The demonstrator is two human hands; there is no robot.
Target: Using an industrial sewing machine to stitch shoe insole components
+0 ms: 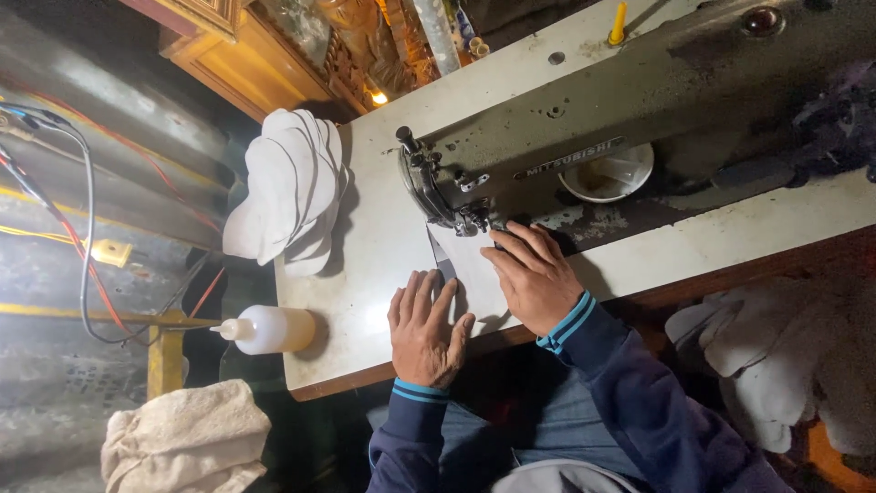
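Nearest us, our left hand (424,329) lies flat, fingers spread on the white cloth (474,274); our right hand (534,274) presses it, fingers together, at the sewing machine (547,137) needle; those fingertips could get pricked if they creep closer.

— What have you got on there?

— A dark navy top with long sleeves. Each sleeve ends in a ribbed cuff with bright blue stripes, just above my left hand (422,330) and my right hand (536,275).

— Gloves? Rings?

— None; my hands are bare, no watch that I can see either.

— And lower down?

— Blue-grey trousers, looks like denim, over my lap. At the very bottom edge there's a fold of paler grey cloth against my body; I can't tell what it belongs to.
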